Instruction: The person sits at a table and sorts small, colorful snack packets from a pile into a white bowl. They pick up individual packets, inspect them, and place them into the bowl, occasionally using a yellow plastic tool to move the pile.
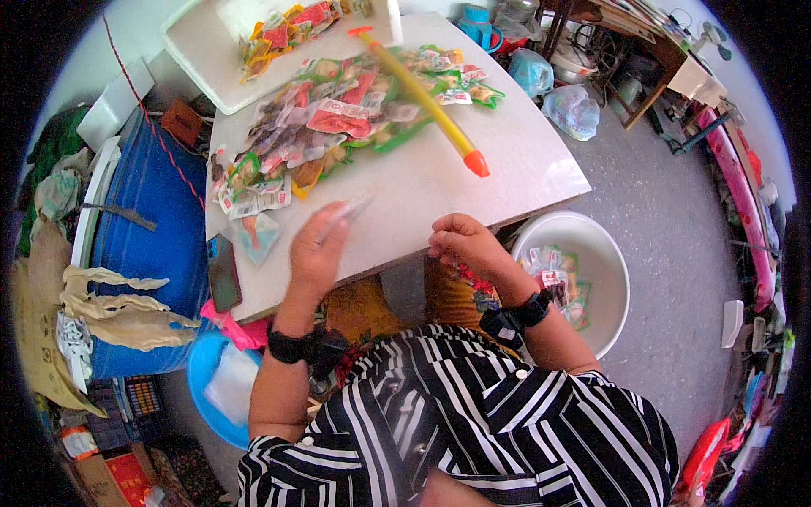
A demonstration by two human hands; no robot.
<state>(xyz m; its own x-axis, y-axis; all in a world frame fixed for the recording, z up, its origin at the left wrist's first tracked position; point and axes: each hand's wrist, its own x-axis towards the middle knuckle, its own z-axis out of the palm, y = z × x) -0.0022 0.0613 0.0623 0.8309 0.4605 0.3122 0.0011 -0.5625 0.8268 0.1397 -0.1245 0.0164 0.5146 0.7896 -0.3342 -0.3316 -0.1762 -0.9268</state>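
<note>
Over the front of the white table [405, 222] my left hand [322, 244] holds a thin, clear, blurred item, seemingly plastic film or a bag. A triangular clear packet with blue and red print [256, 237] lies just left of it. My right hand [462, 244] is at the table's front edge, fingers curled; whether it holds anything cannot be told. Beyond both hands spreads a pile of small sealed food packets [342, 117]. A yellow tube with orange ends [431, 104] slants above the pile, its far end near a white foam box [209, 70] holding more packets.
A white bucket [618, 279] with packets stands on the floor at the right. A blue basin [203, 405] with clear plastic bags sits at the lower left, beside a blue barrel [152, 247]. A smartphone [223, 272] lies at the table's left edge. Tied plastic bags [570, 113] rest beyond the table.
</note>
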